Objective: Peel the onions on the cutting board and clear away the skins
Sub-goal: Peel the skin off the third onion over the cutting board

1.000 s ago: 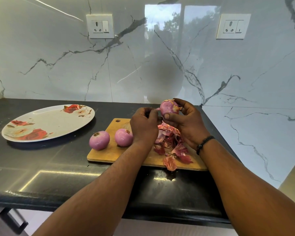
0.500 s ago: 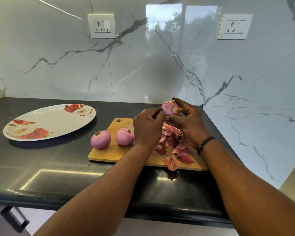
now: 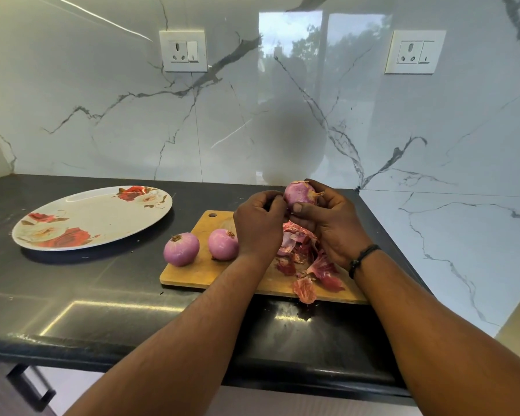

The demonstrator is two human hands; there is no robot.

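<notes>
My right hand (image 3: 327, 225) grips a purple onion (image 3: 299, 192) above the far side of the wooden cutting board (image 3: 204, 273). My left hand (image 3: 258, 223) has its fingers curled against the onion's left side; whether it pinches skin is hidden by the knuckles. Two peeled onions sit on the board's left part, one at the corner (image 3: 181, 249) and one beside my left wrist (image 3: 222, 244). A heap of red onion skins (image 3: 309, 265) lies on the board's right part under my hands.
A white oval plate with red roses (image 3: 93, 217) rests on the black counter (image 3: 72, 298) left of the board. The marble wall with two sockets stands behind. The counter's front edge runs below my forearms, with a drawer handle (image 3: 30, 388) underneath.
The onion has turned a little in my right hand and my left fingers have shifted on its left side. Board, skins and the two peeled onions lie as before.
</notes>
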